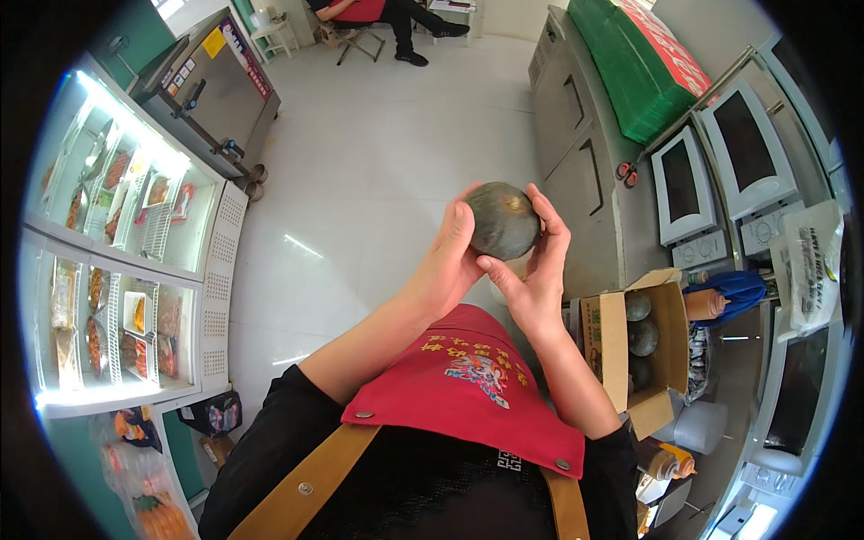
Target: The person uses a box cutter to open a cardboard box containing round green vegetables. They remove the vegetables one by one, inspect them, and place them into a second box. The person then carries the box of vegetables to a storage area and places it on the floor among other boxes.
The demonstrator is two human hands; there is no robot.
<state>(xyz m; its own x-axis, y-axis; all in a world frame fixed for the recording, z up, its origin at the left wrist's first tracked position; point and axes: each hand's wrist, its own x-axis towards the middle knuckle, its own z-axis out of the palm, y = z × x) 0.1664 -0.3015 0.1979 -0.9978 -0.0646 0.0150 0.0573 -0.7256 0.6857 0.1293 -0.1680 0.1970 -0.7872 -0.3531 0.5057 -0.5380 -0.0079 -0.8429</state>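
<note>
Between my two hands, in front of my chest, is a round dark green squash (pixel 503 219) with a pale stem scar on top. My left hand (pixel 451 253) cups its left side, the thumb pointing up along it. On the right side, my right hand (pixel 540 277) has its fingers around the back and its thumb at the lower edge. To my right, an open cardboard box (pixel 611 351) holds several similar dark green squashes (pixel 641 337). The red apron (pixel 432 391) I wear hangs below my hands.
Left stand a lit glass-door display fridge (pixel 212 290) and a steel cabinet (pixel 229 88). Along the right runs a steel counter (pixel 607 196) with red-handled scissors (pixel 627 175), microwave ovens (pixel 685 185), sauce bottles (pixel 705 304) and a green-and-red box (pixel 634 74). A seated person (pixel 398 27) is ahead.
</note>
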